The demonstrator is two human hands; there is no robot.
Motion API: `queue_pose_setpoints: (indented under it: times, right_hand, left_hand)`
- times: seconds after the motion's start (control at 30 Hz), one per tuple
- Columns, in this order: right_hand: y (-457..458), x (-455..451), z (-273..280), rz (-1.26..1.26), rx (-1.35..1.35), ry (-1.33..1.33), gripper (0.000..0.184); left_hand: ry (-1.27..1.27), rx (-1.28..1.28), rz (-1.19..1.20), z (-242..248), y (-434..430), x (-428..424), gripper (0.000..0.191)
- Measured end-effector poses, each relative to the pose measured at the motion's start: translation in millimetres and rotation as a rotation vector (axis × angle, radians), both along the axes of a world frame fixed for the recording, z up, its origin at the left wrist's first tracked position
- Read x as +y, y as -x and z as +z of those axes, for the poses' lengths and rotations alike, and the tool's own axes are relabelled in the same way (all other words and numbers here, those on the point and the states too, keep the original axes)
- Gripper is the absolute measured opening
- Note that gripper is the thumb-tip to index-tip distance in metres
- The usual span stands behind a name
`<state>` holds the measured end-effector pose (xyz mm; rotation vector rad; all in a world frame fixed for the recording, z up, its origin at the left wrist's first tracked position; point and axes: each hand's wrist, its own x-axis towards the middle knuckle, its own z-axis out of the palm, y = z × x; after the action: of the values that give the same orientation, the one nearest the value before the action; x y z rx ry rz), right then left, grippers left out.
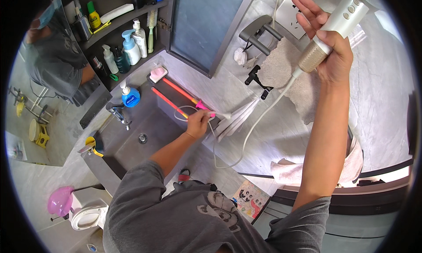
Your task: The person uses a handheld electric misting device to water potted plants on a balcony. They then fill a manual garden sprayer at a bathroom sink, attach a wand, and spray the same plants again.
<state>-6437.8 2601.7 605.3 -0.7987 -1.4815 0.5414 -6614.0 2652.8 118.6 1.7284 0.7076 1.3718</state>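
My right hand (333,51) is raised at the upper right around the handle of a silver-white hair dryer (343,22). Its thumb and palm press on the handle while several fingers stretch out. A gold perforated grille (315,55) rings the dryer's lower end. From there a white power cord (245,139) hangs in a long loop towards my left hand (197,123). That hand is closed on looped cord beside the sink's edge, and a pale cord end (226,115) sticks out past its fingers. Behind it lie two orange-red rods (169,103) with pink fittings.
A grey sink (125,147) with a chrome faucet (118,114) and a blue soap bottle (131,96) is at left. Bottles fill the open mirror cabinet (132,48). A beige towel (290,74) hangs near a grey wall holder (258,32). A toilet (87,213) stands lower left.
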Motion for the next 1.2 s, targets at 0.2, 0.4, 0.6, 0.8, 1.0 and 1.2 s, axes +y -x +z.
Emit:
queue_pose_setpoints:
  times: [0.2, 0.4, 0.6, 0.8, 1.0, 1.2]
  right_hand:
    - [-2, 2, -2, -0.01, 0.03, -0.002, 0.029]
    - [3, -3, 2, -0.053, 0.101, 0.014, 0.029]
    - [2, -6, 1, -0.083, 0.147, 0.026, 0.026]
    - [2, -12, 2, -0.082, 0.195, 0.051, 0.025]
    - [7, -10, 4, -0.1, 0.185, 0.076, 0.024]
    - [6, -6, 3, -0.107, 0.166, 0.096, 0.024]
  left_hand:
    - [0.23, -0.319, -0.047, 123, -16, 17, 0.027]
    - [0.499, -0.426, -0.217, 215, -49, 14, 0.029]
    - [0.562, -0.628, -0.223, 278, -56, 0, 0.027]
    - [0.375, -0.486, -0.136, 255, 2, 0, 0.028]
    - [0.595, -0.804, -0.423, 255, -27, 27, 0.026]
    - [0.699, -0.848, -0.645, 289, -72, 36, 0.023]
